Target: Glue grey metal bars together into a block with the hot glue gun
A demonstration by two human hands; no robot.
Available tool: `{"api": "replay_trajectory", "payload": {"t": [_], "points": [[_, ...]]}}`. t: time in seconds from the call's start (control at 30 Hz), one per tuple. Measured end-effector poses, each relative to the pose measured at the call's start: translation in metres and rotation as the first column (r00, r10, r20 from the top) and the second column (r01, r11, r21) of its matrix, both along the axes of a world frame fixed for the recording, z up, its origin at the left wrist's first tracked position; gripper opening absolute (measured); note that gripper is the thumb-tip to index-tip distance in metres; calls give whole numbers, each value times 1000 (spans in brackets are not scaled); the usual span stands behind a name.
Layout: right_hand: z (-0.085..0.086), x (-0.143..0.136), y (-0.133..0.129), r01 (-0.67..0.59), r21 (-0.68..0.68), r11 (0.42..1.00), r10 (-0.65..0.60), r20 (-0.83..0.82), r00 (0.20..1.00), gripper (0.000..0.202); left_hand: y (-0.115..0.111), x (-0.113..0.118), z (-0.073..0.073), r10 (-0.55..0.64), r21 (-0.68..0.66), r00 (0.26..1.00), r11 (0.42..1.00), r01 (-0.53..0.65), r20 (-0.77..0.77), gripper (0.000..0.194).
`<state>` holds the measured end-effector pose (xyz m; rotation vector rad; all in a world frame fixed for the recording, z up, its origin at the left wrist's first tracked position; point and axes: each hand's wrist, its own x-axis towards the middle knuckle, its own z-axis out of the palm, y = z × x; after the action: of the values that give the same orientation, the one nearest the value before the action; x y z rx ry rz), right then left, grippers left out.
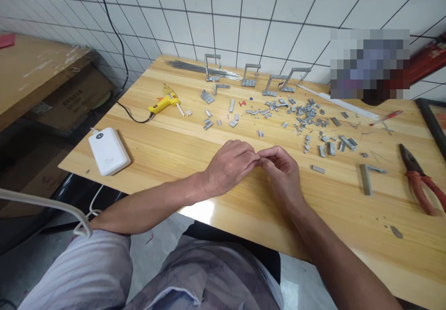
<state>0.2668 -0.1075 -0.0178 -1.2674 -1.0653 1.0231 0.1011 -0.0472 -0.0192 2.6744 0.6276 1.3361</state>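
My left hand and my right hand meet fingertip to fingertip above the front middle of the wooden table. Both are closed in a pinch. Whatever lies between the fingers is too small or too hidden to make out. Just beyond the hands sits a tiny grey piece. To the right of my right hand lies a flat grey strip. Farther right is an L-shaped grey piece, and a heap of small grey pieces spreads behind it.
Several grey bracket-shaped frames stand along the back, near thin metal rods. A yellow glue gun with a black cord and a white power bank are on the left. Red-handled pliers lie right. A white tube rests behind.
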Motion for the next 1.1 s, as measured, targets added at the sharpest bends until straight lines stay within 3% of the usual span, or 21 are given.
{"api": "replay_trajectory", "payload": {"t": [0.23, 0.5, 1.1], "points": [[-4, -1, 1, 9, -23, 1000, -9, -39, 999, 4, 0, -2, -2, 2, -10, 999, 1000, -3, -53, 19], [-6, -2, 2, -23, -13, 1000, 22, -129, 991, 7, 0, 0, -1, 13, -19, 999, 1000, -12, 29, 9], [-8, -3, 1, -26, -22, 999, 25, -63, 998, 4, -2, 1, -2, 21, -28, 999, 999, -22, -25, 15]]}}
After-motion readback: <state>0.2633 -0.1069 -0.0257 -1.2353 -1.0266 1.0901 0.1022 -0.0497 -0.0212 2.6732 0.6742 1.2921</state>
